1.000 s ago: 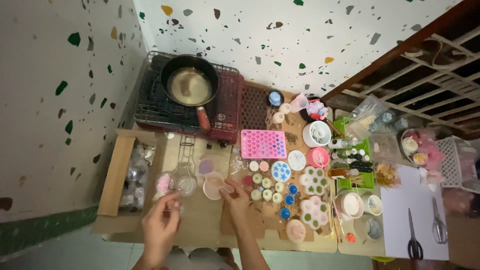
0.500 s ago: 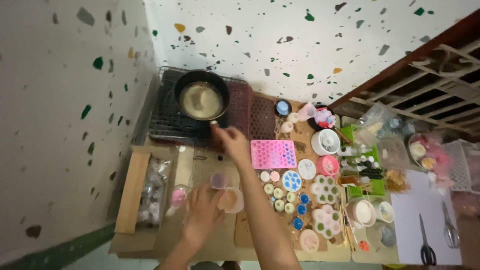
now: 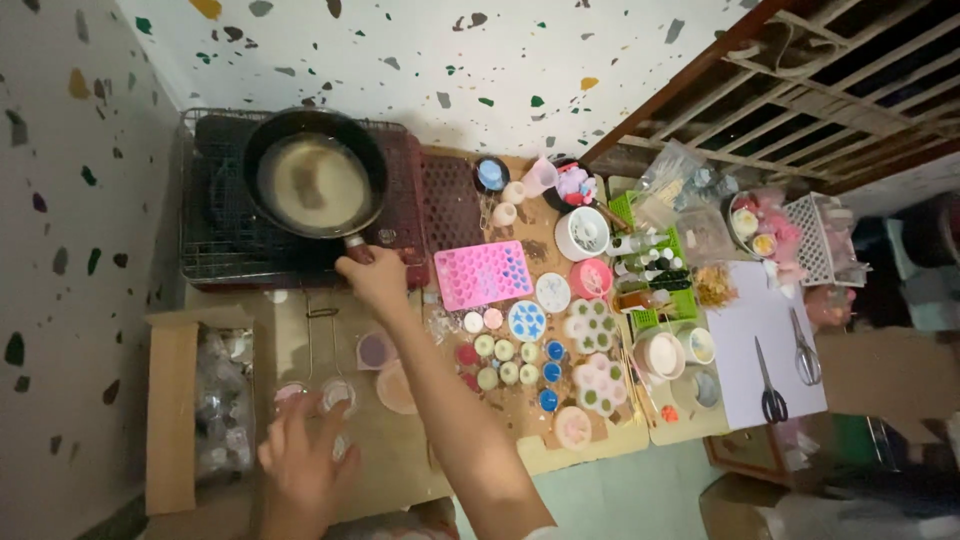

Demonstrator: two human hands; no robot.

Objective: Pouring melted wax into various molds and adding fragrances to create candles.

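My right hand [image 3: 375, 277] is closed around the handle of a black frying pan [image 3: 315, 172] that sits on a dark red stove [image 3: 420, 215] with a wire rack around it. The pan holds a pale liquid. My left hand [image 3: 305, 462] rests low on the cardboard-covered table [image 3: 400, 450], fingers spread, just below two small clear cups [image 3: 340, 395]. A clear measuring cup [image 3: 395, 388] with pale contents and a small purple-filled cup [image 3: 373, 349] stand between my two arms.
A pink heart mould [image 3: 483, 273], round and flower-shaped moulds [image 3: 590, 355], and small coloured pieces cover the middle. A green basket of bottles [image 3: 650, 275], bowls, white paper with two scissors [image 3: 785, 365] lie right. An open cardboard box [image 3: 195, 400] sits left.
My right hand went from the measuring cup up to the pan handle and closed on it. My left hand dropped back toward the table's near edge. The view shifted right.
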